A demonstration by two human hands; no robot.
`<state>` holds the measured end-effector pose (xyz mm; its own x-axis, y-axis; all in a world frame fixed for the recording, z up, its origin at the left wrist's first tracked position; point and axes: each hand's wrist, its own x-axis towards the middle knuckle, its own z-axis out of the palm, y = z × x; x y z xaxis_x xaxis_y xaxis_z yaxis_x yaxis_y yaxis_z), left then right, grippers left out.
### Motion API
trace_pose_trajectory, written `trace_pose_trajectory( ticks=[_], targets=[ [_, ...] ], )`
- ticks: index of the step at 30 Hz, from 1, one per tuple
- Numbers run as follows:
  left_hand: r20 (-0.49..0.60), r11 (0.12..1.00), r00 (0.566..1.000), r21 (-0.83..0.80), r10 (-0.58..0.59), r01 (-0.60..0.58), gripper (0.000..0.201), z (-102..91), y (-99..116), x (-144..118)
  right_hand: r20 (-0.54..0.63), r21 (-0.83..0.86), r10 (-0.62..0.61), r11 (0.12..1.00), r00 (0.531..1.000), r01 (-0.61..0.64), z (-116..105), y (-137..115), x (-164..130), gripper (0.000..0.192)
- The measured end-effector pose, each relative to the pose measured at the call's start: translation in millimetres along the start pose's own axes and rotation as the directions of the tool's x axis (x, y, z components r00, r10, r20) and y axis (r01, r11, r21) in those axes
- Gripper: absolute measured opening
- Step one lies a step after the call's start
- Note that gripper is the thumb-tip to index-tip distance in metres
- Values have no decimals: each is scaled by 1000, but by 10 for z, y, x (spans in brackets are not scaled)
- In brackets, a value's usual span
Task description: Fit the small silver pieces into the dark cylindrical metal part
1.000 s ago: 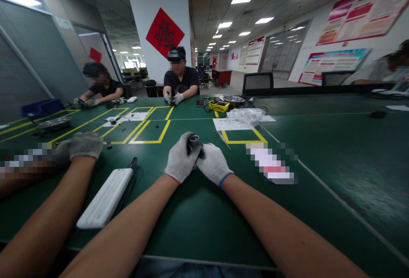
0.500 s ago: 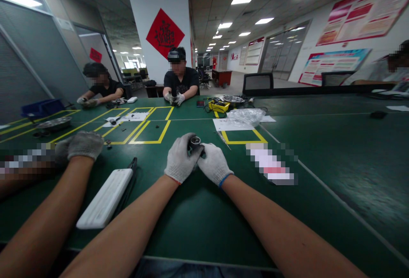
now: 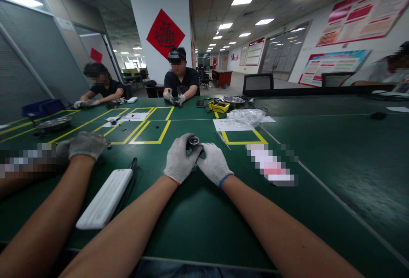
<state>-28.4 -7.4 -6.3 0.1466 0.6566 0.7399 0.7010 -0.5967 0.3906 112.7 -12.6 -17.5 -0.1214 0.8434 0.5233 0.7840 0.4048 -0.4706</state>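
Observation:
Both my hands wear white knitted gloves and meet over the green table. My left hand (image 3: 180, 159) is wrapped round a small dark cylindrical part (image 3: 194, 141) with a pale metal ring at its upper end. From the other side, my right hand (image 3: 214, 163) closes its thumb and fingers at the lower side of the same part. The gloves cover most of the cylinder, so its exact kind does not show.
Left of my forearm lies a white power strip (image 3: 105, 199) with a black cable. A co-worker's gloved hand (image 3: 86, 145) works nearby. Ahead are tweezers (image 3: 223, 140), a plastic bag (image 3: 246, 118), a yellow tool holder (image 3: 219, 107) and a blue bin (image 3: 43, 108). A blurred pinkish object (image 3: 271, 165) lies right.
My hands and the cylindrical part have shifted very slightly left, with the grip unchanged. The co-worker's gloved hand at left has moved a little to the right, over small parts.

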Motion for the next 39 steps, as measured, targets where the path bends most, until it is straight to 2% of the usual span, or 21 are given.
trace_pose_trajectory(
  ticks=[4,11,21,26,39],
  targets=[
    [-4,1000,1000,-6,-5,5,32,1,-7,3,-23,10,-17,1000,1000,18,-4,1,-3,14],
    [5,1000,1000,-8,-13,13,32,1,-8,9,7,45,-10,999,1000,9,4,9,-6,18],
    [7,1000,1000,1,-13,13,29,3,-5,14,-1,14,-20,1000,1000,20,21,20,-3,20],
    [0,1000,1000,-12,-18,18,30,14,-11,10,-22,42,9,999,1000,-8,17,23,4,25],
    [23,998,999,-45,-43,44,30,13,-13,15,-4,66,53,996,999,-52,-13,1,11,20]
  ],
)
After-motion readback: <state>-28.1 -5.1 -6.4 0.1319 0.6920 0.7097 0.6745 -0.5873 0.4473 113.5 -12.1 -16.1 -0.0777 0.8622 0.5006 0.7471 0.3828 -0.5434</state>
